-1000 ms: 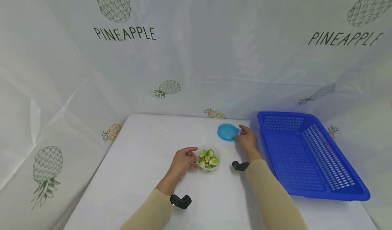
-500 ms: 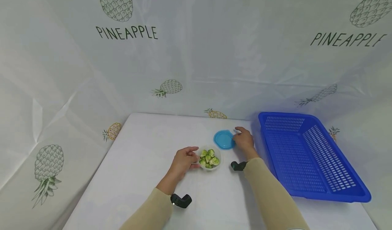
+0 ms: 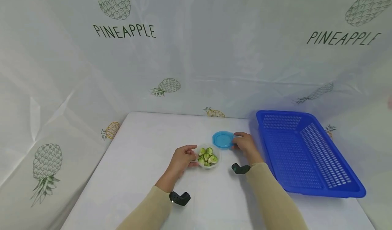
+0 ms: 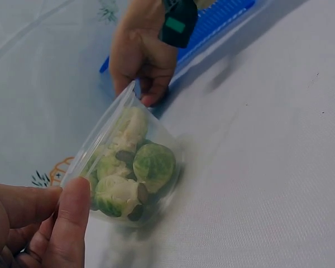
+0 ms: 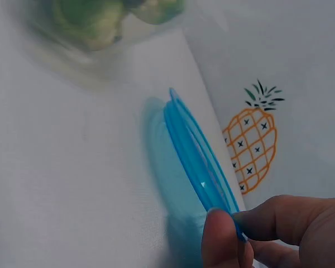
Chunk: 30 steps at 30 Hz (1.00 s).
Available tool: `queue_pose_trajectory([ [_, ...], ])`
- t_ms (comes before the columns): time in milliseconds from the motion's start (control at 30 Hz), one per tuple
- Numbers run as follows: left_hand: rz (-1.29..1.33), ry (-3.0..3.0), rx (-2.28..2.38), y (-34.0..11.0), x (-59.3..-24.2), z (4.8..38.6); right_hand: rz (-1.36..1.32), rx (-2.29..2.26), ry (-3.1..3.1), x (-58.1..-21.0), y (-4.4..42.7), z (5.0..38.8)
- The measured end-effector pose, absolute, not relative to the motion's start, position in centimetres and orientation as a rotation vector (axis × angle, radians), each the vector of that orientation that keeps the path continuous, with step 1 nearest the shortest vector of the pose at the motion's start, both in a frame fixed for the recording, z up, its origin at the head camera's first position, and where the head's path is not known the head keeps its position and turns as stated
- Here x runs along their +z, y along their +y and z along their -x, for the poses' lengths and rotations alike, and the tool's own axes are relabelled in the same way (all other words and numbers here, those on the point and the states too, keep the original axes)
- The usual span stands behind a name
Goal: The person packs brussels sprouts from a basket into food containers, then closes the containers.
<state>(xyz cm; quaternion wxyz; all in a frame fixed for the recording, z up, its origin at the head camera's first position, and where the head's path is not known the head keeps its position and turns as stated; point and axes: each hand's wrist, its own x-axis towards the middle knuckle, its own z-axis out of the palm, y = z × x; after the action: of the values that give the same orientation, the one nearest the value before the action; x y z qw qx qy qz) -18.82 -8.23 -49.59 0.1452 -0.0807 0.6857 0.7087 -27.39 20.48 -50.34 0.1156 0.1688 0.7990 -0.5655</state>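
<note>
My left hand (image 3: 180,159) pinches the rim of a clear round plastic container (image 4: 166,139) standing on the table. Several Brussels sprouts (image 3: 207,156) lie in it, with no cover on top. In the left wrist view, thumb and finger meet at the container's rim. Just behind and to the right, my right hand (image 3: 246,145) grips a light blue lid (image 3: 223,140) by its right edge. The right wrist view shows the lid (image 5: 198,156) edge-on between thumb and fingers, raised off the table with its bluish shadow beneath.
A large blue slotted basket (image 3: 288,155) stands to the right of the right forearm. White cloth covers the table (image 3: 147,175). A pineapple-printed sheet (image 3: 220,53) hangs behind and at the sides.
My right hand has brought the blue lid left and nearer to the container over the past second. The left hand stays at the container's rim.
</note>
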Motion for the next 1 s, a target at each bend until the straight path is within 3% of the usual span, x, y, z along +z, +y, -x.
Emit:
queue_pose_trajectory([
  [367, 0.225, 1.978, 2.042, -8.3, -49.8, 18.8, -0.582, -1.919, 2.232, -49.7, 20.1, 25.3],
  [633, 0.266, 1.975, 2.033, -8.2, -49.9, 19.0, -0.436, -1.962, 2.161, -47.4, 18.1, 22.0],
  [1000, 0.277, 1.978, 2.024, -8.2, -49.9, 18.8, -0.308, -1.904, 2.2, -48.4, 15.7, 19.2],
])
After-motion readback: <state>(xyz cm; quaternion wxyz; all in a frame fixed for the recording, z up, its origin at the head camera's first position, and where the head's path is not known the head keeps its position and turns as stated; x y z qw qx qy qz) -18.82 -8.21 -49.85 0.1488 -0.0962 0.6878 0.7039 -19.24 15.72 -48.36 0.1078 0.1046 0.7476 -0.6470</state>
